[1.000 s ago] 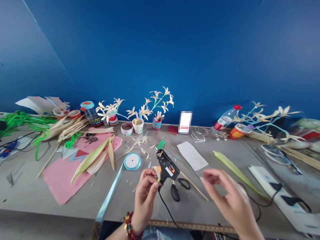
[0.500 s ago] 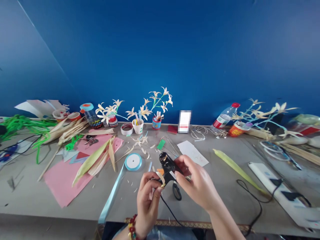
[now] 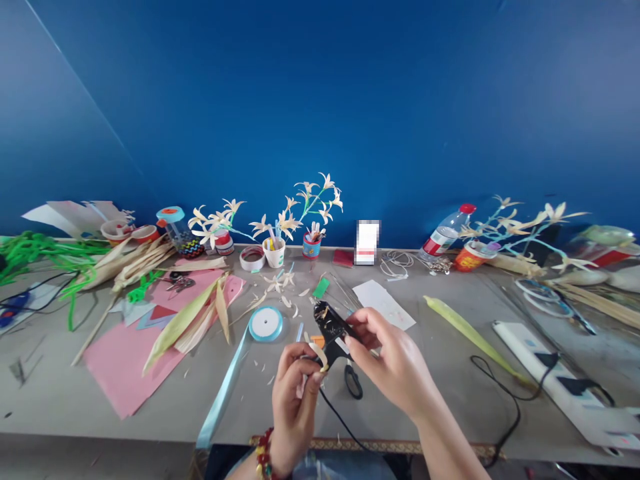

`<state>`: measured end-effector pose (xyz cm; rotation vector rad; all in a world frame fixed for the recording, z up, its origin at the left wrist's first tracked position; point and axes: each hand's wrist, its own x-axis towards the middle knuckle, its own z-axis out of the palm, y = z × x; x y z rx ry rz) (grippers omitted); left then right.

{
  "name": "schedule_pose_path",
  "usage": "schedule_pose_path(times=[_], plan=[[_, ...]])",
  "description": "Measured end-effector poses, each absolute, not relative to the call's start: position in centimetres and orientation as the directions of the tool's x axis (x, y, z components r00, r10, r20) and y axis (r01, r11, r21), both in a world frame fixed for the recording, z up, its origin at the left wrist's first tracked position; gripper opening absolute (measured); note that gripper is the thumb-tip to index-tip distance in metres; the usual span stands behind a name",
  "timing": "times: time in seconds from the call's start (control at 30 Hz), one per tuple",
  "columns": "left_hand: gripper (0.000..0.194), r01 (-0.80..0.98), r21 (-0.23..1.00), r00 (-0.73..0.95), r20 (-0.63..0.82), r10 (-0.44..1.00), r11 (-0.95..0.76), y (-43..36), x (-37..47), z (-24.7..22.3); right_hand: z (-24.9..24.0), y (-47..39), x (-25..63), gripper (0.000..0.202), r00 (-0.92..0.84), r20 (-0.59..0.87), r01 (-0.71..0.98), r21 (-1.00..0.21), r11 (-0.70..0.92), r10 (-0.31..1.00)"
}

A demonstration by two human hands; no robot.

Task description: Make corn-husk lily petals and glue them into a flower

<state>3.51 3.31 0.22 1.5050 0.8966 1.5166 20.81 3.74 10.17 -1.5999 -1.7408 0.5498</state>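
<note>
A black hot glue gun (image 3: 331,328) is gripped by my right hand (image 3: 385,357), its fingers wrapped round the body. Its cord hangs down toward the table's front edge. My left hand (image 3: 296,387) pinches a small pale husk petal (image 3: 320,355), which curls up from the fingertips close beside the glue gun. The glue gun's tip is hard to make out. Behind it an orange piece (image 3: 318,341) shows in part. Black scissor handles (image 3: 353,381) stick out under the glue gun. Left of my hands lies a roll of light blue ribbon (image 3: 266,323), its end trailing forward.
Husk flowers stand in cups (image 3: 274,253) along the blue wall. Pink paper (image 3: 131,363) and corn husks (image 3: 186,327) lie at left. At right are a green husk (image 3: 470,337), a white power strip (image 3: 555,383) and a bottle (image 3: 445,233).
The glue gun has shifted slightly left in view, and the whole scene has moved a little left with the camera. Both hands keep their holds.
</note>
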Motion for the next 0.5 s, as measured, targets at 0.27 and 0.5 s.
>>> schedule_pose_path(times=[0.27, 0.5], plan=[[0.014, -0.058, 0.907, 0.026, 0.42, 0.907, -0.418, 3.3, 3.44, 0.05, 9.65, 3.7, 20.31, 0.006, 0.031, 0.301, 0.731, -0.657, 0.183, 0.953], [0.015, -0.058, 0.91, 0.029, 0.414, 0.91, -0.412, 3.18, 3.52, 0.42, 9.45, 3.65, 20.08, 0.007, 0.058, 0.346, 0.763, -0.621, 0.182, 0.936]])
